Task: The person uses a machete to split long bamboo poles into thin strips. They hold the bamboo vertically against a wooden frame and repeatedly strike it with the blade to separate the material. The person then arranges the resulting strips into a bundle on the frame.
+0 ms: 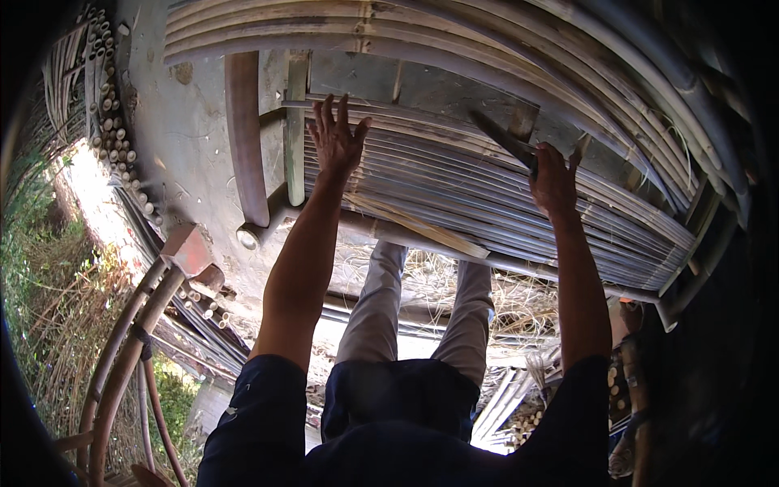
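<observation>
A dark blade is gripped in the right hand, slanting up-left across the bamboo slats. The left hand is pressed flat and spread on the slats, whose long axis runs left to right.

The left hand lies flat with spread fingers on a panel of bamboo slats, near its left end. The right hand is closed around a dark blade tool, whose tip points up and to the left over the slats. Below the panel, the person's legs in grey trousers are visible, and a stack of cut bamboo poles lies at the left.
</observation>
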The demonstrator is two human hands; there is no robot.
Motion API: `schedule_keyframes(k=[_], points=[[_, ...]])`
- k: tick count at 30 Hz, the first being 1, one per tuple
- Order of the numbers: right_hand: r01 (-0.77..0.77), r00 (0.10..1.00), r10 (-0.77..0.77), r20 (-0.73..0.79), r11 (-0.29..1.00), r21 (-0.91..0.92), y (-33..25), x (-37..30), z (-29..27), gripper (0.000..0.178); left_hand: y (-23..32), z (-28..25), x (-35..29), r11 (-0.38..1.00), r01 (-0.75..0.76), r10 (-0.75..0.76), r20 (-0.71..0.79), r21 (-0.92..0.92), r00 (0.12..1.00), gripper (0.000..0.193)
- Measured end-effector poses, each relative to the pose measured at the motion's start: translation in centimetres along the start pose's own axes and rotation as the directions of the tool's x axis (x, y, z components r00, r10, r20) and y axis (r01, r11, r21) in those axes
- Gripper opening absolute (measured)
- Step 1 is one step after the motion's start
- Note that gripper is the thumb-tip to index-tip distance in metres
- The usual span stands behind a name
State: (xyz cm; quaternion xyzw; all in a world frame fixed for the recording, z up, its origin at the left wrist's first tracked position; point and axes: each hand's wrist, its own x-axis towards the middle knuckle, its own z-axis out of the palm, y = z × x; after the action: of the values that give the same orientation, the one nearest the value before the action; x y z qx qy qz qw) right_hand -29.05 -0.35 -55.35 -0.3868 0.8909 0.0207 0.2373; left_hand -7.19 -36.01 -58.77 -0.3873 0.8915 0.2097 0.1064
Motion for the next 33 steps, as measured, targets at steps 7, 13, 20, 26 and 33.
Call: schedule_keyframes(k=[7, 13, 20, 26, 33], points=[[0.012, 0.999, -0.006, -0.039, 0.988, 0.153, 0.7, -2.0, -5.7, 0.037, 0.6, 1.7, 1.2, 0.987, -0.113, 0.114, -0.002, -0.11, 0.993, 0.079], [-0.006, 0.994, 0.037, -0.108, 0.96, 0.279, 1.0, -3.0, -7.3, 0.03, 1.4, 1.8, 1.6, 0.984, -0.14, 0.144, 0.029, -0.112, 0.989, 0.079], [-0.054, 0.989, 0.088, -0.118, 0.964, 0.262, 0.6, -1.9, -6.5, 0.031, 0.9, 1.9, 1.7, 0.988, -0.129, 0.135, 0.061, -0.089, 0.989, 0.081], [-0.025, 0.983, 0.078, -0.167, 0.955, 0.295, 0.6, -1.6, -6.4, 0.027, 0.8, 1.7, 1.8, 0.985, -0.137, 0.145, 0.072, -0.105, 0.987, 0.084], [-0.021, 0.985, 0.056, -0.162, 0.978, 0.209, 0.0, -1.8, -6.7, 0.027, 0.1, 2.8, 2.4, 0.996, -0.082, 0.084, 0.102, -0.016, 0.991, 0.08]])
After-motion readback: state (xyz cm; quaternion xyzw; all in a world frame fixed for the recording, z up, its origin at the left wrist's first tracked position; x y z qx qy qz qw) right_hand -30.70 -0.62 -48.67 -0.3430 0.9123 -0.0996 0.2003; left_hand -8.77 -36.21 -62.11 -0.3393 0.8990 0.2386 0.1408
